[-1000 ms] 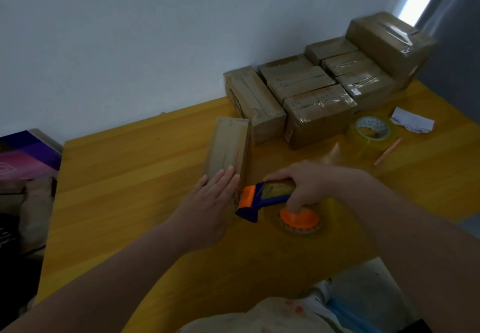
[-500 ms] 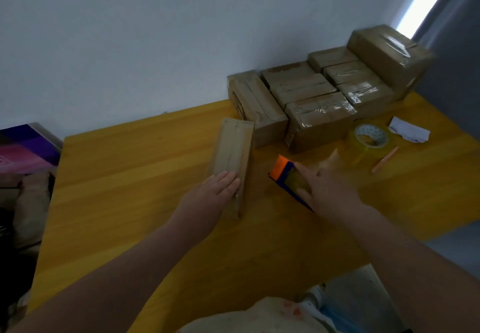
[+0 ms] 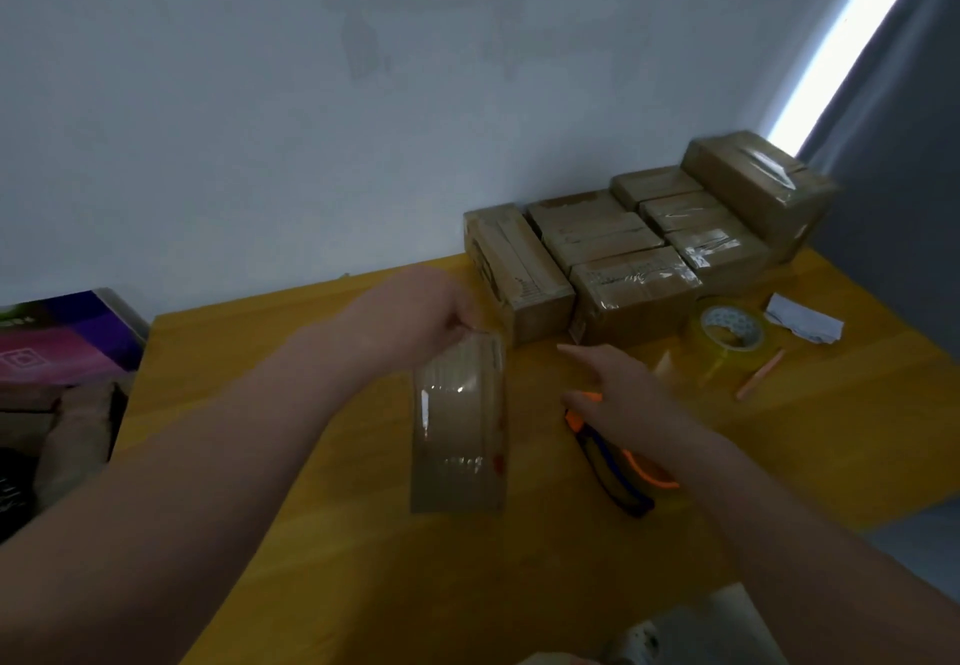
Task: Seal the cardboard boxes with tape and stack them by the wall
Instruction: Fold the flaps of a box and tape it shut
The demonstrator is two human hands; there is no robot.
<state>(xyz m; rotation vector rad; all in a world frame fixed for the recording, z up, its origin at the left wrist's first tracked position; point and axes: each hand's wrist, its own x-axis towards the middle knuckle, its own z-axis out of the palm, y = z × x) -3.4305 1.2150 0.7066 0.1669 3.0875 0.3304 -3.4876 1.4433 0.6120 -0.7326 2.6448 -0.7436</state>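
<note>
A narrow cardboard box (image 3: 460,425) with shiny tape on its top lies in the middle of the yellow table (image 3: 270,456). My left hand (image 3: 415,316) grips its far end. My right hand (image 3: 623,399) hovers just right of the box with fingers spread, empty, over the blue and orange tape dispenser (image 3: 618,472) lying on the table. Several taped cardboard boxes (image 3: 623,249) stand grouped against the white wall at the back right, one taller box (image 3: 753,186) furthest right.
A roll of clear tape (image 3: 727,332), an orange pen (image 3: 758,373) and a white paper scrap (image 3: 802,321) lie at the right. A pink and purple box (image 3: 62,342) sits off the table's left edge. A grey curtain (image 3: 904,155) hangs at right.
My right hand let go of the tape dispenser, which now lies on the table. My left hand slid from the box's near end to its far end and gripped it.
</note>
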